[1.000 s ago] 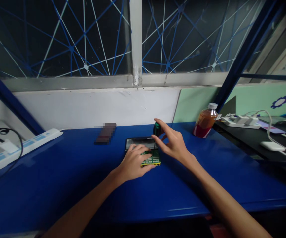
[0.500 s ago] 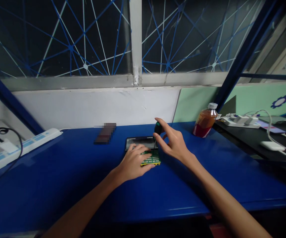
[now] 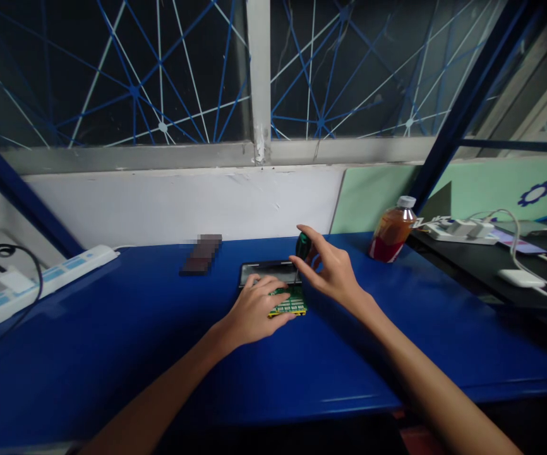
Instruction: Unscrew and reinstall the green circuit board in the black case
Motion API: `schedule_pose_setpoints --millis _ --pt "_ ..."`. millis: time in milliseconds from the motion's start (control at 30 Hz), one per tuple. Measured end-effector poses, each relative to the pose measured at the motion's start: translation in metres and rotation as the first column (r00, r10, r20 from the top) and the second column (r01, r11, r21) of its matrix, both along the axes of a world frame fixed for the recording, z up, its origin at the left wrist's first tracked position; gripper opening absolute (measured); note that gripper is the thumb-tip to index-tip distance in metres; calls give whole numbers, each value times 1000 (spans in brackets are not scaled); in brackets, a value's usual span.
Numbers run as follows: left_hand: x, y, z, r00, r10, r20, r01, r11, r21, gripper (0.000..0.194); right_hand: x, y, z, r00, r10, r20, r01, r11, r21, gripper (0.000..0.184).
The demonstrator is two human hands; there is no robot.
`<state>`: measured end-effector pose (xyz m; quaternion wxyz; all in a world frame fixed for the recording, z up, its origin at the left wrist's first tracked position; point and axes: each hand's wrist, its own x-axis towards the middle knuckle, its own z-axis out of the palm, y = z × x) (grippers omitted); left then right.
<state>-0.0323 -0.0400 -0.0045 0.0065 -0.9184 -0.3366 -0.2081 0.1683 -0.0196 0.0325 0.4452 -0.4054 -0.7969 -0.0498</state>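
Note:
A green circuit board [image 3: 291,306] with a yellow near edge lies on the blue table, in front of a dark, shallow case [image 3: 268,272]. My left hand [image 3: 260,309] is over the board's left part, fingers bent on top and thumb along the near edge, holding it down. Above the board, my right hand [image 3: 333,265] grips a screwdriver [image 3: 303,245] by its dark green handle between thumb and fingers. Its thin shaft points down at the board's far side. The tip and whatever it touches are too small to make out.
A dark pixelated slab [image 3: 201,254] lies at the back left. On the left edge is a white power strip [image 3: 65,278] with a black cord. A drink bottle [image 3: 393,229] stands at the back right, near another power strip [image 3: 460,232] and white cables on a black surface.
The screwdriver handle has turned slightly in my right hand, and the thumb has shifted a little to the left across it. My left hand and the circuit board have stayed in place.

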Motion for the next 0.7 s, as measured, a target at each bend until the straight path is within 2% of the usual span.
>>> schedule_pose_setpoints --millis 200,700 --pt "-1 2 -1 1000 -13 7 13 1000 17 26 0 0 -1 1000 6 7 -6 999 -42 59" --pt "-2 4 -5 999 -13 -31 14 1000 15 26 0 -2 3 1000 21 15 -20 998 -66 57"
